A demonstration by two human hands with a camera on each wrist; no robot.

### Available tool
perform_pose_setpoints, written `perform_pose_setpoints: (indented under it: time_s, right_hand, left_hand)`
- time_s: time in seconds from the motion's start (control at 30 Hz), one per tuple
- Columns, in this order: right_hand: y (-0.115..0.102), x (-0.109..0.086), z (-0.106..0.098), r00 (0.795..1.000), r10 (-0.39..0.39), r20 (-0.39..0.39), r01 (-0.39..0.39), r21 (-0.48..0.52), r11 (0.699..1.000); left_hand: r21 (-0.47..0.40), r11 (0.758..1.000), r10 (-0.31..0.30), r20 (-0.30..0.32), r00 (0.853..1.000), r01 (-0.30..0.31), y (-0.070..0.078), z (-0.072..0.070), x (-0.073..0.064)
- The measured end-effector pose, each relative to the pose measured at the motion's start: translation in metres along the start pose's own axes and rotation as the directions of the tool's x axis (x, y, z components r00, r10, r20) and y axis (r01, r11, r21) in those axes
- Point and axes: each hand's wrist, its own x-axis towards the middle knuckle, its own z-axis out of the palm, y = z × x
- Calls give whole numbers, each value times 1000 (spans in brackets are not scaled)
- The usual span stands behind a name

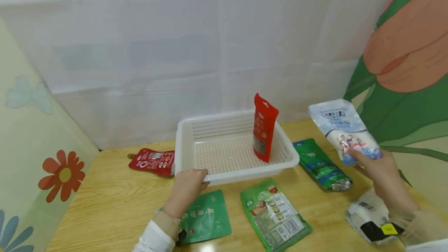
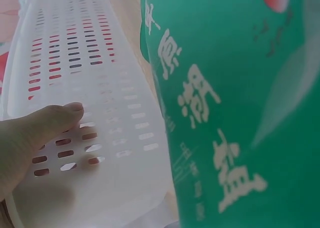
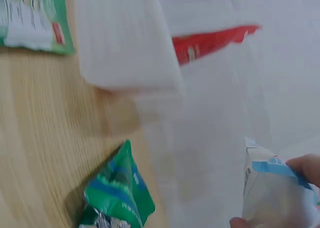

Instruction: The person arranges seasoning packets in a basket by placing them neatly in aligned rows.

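Note:
A white plastic basket [image 1: 224, 176] with slotted walls stands on the table, and my left hand [image 1: 187, 189] grips its near left rim. In the left wrist view the thumb [image 2: 55, 119] lies against the slotted wall. Inside the basket a red pouch [image 1: 265, 129] stands upright at the right. My right hand [image 1: 379, 170] holds a white and blue pouch [image 1: 344, 129] by its lower end, raised above the table to the right of the basket. Beneath it lies a green and blue packet [image 1: 320, 162].
A dark red spouted pouch [image 1: 154, 161] lies left of the basket. In front lie a teal green pouch [image 1: 208, 217] and a green packet with a white label [image 1: 274, 217]. A white packet [image 1: 365, 209] rests near the right forearm. White sheeting [image 1: 150, 49] hangs behind the table.

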Motion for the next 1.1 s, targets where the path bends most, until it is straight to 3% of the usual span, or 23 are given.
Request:
perform_pose_setpoints:
  time_s: [0.17,0.2,0.43,0.5,0.67,0.73,0.83,0.93,1.0,1.1]
  right_hand:
    - [-5,-23,6,1000,30,-7,-30,-27,999]
    - [-6,-28,7,999,44,-20,-45,-83,996]
    - [0,-58,11,993,98,-69,-110,-199,974]
    - [0,-66,14,989,124,-84,-142,-264,954]
    - [0,-80,24,976,177,-125,-213,-406,889]
    - [1,-84,27,975,180,-128,-218,-423,880]
    - [2,-91,30,978,177,-111,-208,-399,893]
    - [4,-99,33,979,187,-87,-206,-435,877]
    - [6,-104,35,980,186,-75,-199,-452,869]
    - [10,-110,40,979,197,-50,-197,-480,855]
  left_hand:
    - [-8,1000,-4,23,1000,5,1,-3,0]
    - [-6,1000,-4,22,1000,4,1,-4,0]
    - [-34,999,-5,30,1000,6,1,-6,-2]
    - [-60,998,-7,37,999,10,1,-5,-2]
    - [-118,993,-22,90,996,32,1,-6,0]
    - [-144,988,-31,124,992,49,1,-7,1]
    - [-196,977,-55,173,983,89,1,-9,1]
    - [-246,959,-88,202,975,138,2,-11,1]
    - [-268,951,-106,192,976,156,4,-13,1]
    - [-341,927,-121,125,985,157,12,-19,0]
